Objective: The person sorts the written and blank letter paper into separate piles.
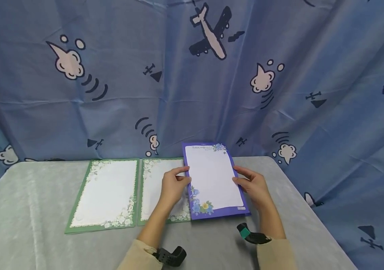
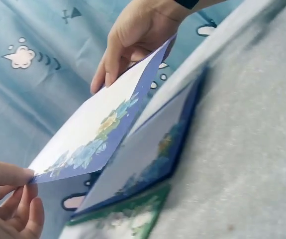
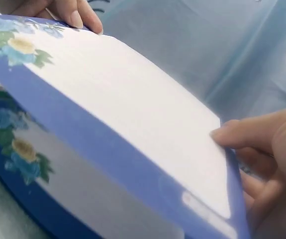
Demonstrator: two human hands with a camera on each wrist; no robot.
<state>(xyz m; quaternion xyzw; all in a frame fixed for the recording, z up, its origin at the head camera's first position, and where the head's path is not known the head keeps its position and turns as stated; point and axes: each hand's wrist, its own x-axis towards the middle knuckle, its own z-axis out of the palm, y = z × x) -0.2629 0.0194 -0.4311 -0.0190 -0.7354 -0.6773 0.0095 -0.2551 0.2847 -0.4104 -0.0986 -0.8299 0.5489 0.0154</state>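
Both hands hold a purple-bordered sheet of stationery paper (image 1: 213, 176) with blue and yellow flowers at its corners. My left hand (image 1: 173, 184) pinches its left edge between thumb and fingers. Opposite, my right hand (image 1: 254, 186) pinches the right edge, thumb on the printed face in the right wrist view. A matching purple sheet (image 2: 145, 149) lies underneath on the table, with a gap between the two in both wrist views. Beside it, a green-bordered sheet with white flowers (image 1: 158, 183) is partly covered by the left hand and the purple paper.
Another green-bordered sheet (image 1: 107, 195) lies farther left, nearly edge to edge with its neighbour. A grey cloth covers the table (image 1: 36, 210). Behind the table's back edge hangs a blue curtain (image 1: 124, 75) printed with planes and clouds. Dark straps (image 1: 170, 257) sit on both wrists.
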